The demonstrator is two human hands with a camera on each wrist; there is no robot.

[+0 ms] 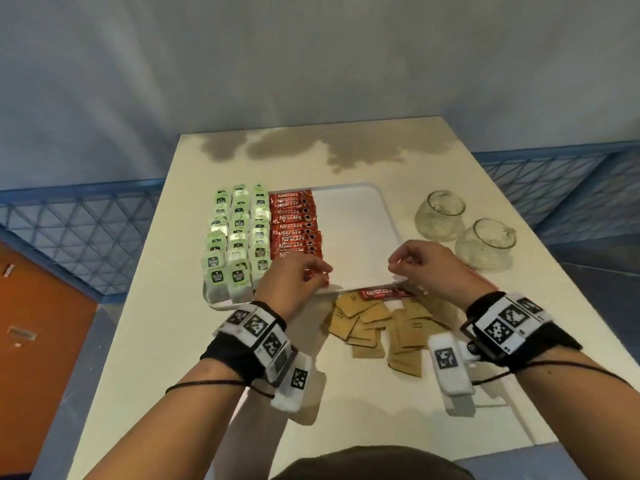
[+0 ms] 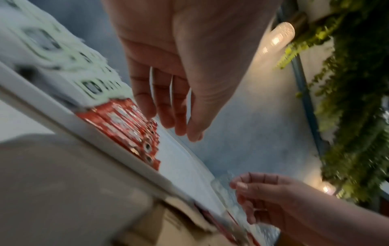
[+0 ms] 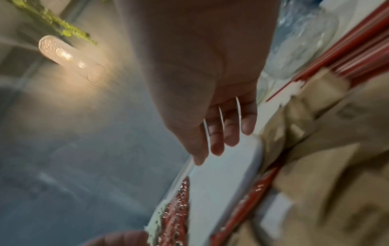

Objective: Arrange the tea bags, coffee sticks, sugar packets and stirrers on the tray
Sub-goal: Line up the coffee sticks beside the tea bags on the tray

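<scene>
Head view: white tray [image 1: 356, 216] holds 3 columns of green tea bags [image 1: 237, 237] and a Nescafé stick row [image 1: 296, 225]; left hand [image 1: 292, 277] pinches a red stick [image 1: 317, 273] above the tray's near edge; brown sugar packets [image 1: 381, 327] lie on the table.
Left wrist view: fingers [image 2: 162, 99] hang loosely curved above the sticks.
Right wrist view: right hand [image 3: 212, 99] relaxed, holding nothing; red stirrers [image 3: 345, 48] beside the packets.

The left hand [image 1: 294, 275] covers the near end of the row of coffee sticks [image 1: 296, 223] and the tray [image 1: 349, 230] rim at 6 o'clock; whether its fingers pinch the red stick under them cannot be told. The right hand [image 1: 429, 268] hides part of the stirrers [image 3: 345, 50] at 3 o'clock. Both wrist views are motion-blurred: the print on the tea bags [image 2: 63, 55] and sugar packets [image 3: 328, 158] is unreadable. The worktop [image 1: 166, 341] is cut off at the bottom edge.
</scene>
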